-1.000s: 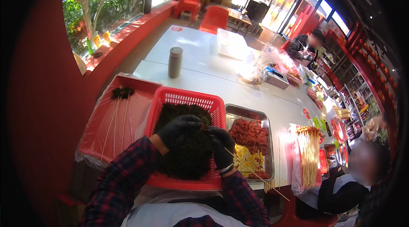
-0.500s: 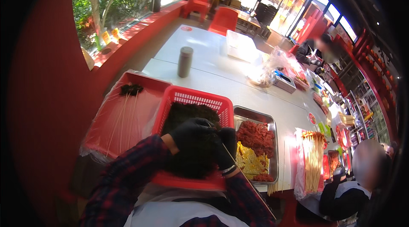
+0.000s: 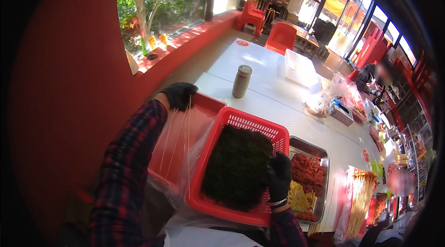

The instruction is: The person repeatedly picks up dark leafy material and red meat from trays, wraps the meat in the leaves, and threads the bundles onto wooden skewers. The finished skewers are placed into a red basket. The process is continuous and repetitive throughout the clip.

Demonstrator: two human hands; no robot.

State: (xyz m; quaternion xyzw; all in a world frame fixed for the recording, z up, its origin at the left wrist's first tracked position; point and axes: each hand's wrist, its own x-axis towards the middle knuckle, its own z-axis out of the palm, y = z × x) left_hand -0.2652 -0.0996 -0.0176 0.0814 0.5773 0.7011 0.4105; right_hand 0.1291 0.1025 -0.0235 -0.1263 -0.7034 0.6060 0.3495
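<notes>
My left hand, black-gloved, is at the far end of a red tray lined with clear plastic. Its fingers close on a thin bamboo skewer; the skewer's upper end is hidden under the hand. More skewers lie lengthwise in the tray beside it. In front of me a red slotted basket holds a heap of dark green, seaweed-like strands. At the basket's right edge, my right hand, also black-gloved, has its fingers curled against the heap; whatever they may hold is hidden.
Right of the basket, a steel tray holds red meat and yellow pieces. A grey tumbler stands on the white table. Bundled skewers, a tissue box and plastic bags lie further right. Two people work there.
My hands were together over the basket with a skewer; now they are apart. The left has moved to the tray's far end with a skewer, the right to the basket's right edge. The view has shifted.
</notes>
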